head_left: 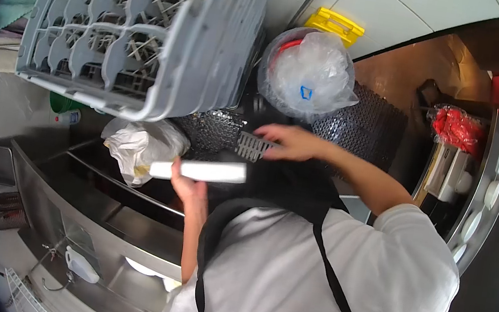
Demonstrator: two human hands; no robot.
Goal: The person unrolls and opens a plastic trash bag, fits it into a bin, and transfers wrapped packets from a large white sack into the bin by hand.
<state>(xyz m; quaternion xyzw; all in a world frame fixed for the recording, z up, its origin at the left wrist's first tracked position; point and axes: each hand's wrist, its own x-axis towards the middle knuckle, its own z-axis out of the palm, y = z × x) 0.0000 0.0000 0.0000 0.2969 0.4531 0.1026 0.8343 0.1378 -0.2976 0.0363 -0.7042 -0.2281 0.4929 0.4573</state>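
My left hand point(188, 189) is closed around a white, block-like object point(215, 172), which is blurred and lies crosswise in front of my apron. My right hand point(293, 143) is beside a small grey slotted piece point(252, 147), its fingers apart; whether they touch the piece is unclear. Beyond the right hand is a round bin point(265, 71) lined with a clear plastic bag point(317, 69). A crumpled white bag point(134, 148) lies to the left of the white object.
Grey dish racks point(203, 52) rise at the upper left. Steel sinks point(133, 284) run along the lower left. A black perforated mat point(366, 131) covers the floor near a yellow object point(335, 25). At the right are a red bag point(457, 127) and a shelf with white dishes point(493, 192).
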